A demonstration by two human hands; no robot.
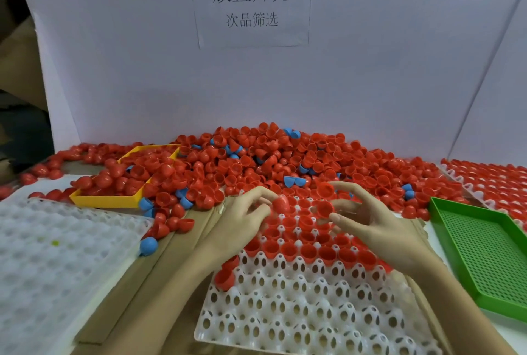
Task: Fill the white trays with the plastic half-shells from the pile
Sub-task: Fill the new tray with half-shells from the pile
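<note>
A big pile of red half-shells [285, 160] with a few blue ones lies across the back of the table. In front of me a white tray [299, 312] has red shells seated in its far rows; its near rows hold none. My left hand [245, 217] hovers over the tray's far left part and pinches a red half-shell [281, 203] at its fingertips. My right hand [370, 220] is over the far right part, with a red half-shell [323, 207] held at its fingertips.
A yellow tray [105, 200] full of red shells sits at left behind a stack of white trays [57, 254]. A green perforated tray [484, 252] lies at right, with a filled white tray [490, 183] behind it. A white board with a paper sign [252, 3] stands behind.
</note>
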